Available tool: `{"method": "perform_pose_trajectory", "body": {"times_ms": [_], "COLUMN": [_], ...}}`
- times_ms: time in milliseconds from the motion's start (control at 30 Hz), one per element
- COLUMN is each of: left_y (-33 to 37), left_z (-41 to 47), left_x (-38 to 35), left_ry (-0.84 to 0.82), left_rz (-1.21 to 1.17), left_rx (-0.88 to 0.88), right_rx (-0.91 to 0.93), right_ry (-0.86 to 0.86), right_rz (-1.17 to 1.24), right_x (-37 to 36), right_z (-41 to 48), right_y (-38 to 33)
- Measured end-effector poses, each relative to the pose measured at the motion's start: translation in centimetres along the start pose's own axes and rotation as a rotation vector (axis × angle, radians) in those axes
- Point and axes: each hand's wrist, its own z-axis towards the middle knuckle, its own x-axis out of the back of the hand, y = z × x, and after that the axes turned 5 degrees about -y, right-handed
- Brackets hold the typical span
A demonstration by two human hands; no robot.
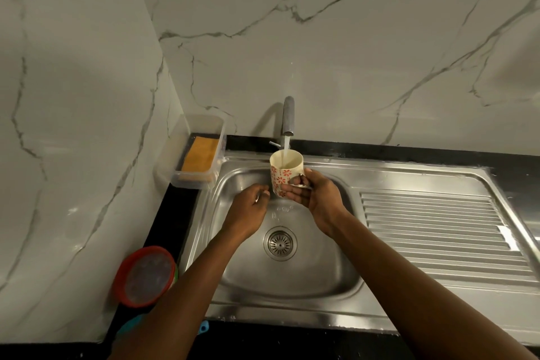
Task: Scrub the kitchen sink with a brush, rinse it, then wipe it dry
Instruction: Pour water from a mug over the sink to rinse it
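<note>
**A:** Start at the hands. What is each grip doing?

**B:** The right grip [318,196] has its fingers curled round the handle side of a flowered mug [285,172]. It holds the mug upright, mouth up, under the tap [288,115], and a stream of water [287,147] falls into it. The left grip [248,210] holds nothing. Its fingers are loosely curled just beside the mug's lower wall, and I cannot tell whether they touch it.

**A:** And the sink?

**B:** The sink [292,280] lies directly below both hands, with the drain [280,243] nearer the person than the mug. The steel unit runs left to right, and its ribbed drainboard [432,231] is on the right-hand side.

**A:** So what does the next move turn on?

**B:** I'd judge this to be the rinse, with the mug filling to be poured. Any tilt of the mug sends water into the basin. The right hand carries the mug, and the left is nearer the basin's left wall.

**A:** Is there a brush or a cloth?

**B:** I can see no brush. An orange sponge [201,154] sits in a clear box [217,128] at the back left corner.

**A:** And around that?

**B:** There's a black surface [438,155] and a red-lidded tub [145,275] at the front left. The walls [321,38] are veined marble.
</note>
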Motion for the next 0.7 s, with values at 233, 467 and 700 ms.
{"method": "perform_pose_trajectory", "body": {"times_ms": [233,467,700], "left_y": [0.04,0.43,0.34], "left_z": [-0.09,-0.05,0.11], "left_x": [-0.24,-0.08,-0.12], "left_ry": [-0.001,0.001,-0.012], "left_rz": [0.007,0.007,0.017], "left_rx": [-0.002,0.003,0.001], "right_rx": [0.002,0.01,0.008], "right_ry": [-0.03,-0.064,-0.055], "right_rz": [-0.008,-0.013,0.019], "right_x": [-0.04,-0.1,0.08], "right_z": [-0.11,-0.3,0.06], "right_y": [-0.46,-0.78,-0.57]}}
